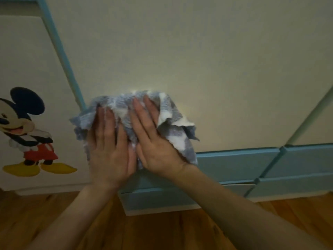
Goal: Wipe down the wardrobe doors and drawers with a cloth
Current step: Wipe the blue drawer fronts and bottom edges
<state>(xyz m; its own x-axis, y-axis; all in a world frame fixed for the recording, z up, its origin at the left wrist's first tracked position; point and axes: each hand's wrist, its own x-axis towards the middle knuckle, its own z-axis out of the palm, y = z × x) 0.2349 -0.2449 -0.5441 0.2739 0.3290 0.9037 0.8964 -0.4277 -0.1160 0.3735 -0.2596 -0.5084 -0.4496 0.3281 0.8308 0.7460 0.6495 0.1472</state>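
A crumpled blue-and-white cloth [173, 136] is pressed flat against the lower part of a cream wardrobe door [180, 51]. My left hand [110, 147] lies on the cloth's left half with fingers straight and pointing up. Beside it, my right hand [153, 139] presses the cloth's middle, fingers also straight, thumb side touching the left hand. Below the door run light blue drawers [234, 165], the lower one slightly ajar. The cloth's bottom edge hangs over the top drawer's left end.
A blue vertical strip [59, 49] divides this door from the left door, which bears a cartoon mouse sticker [23, 130]. A pale green strip [310, 116] borders the door on the right. Wooden floor [162, 231] lies below the wardrobe.
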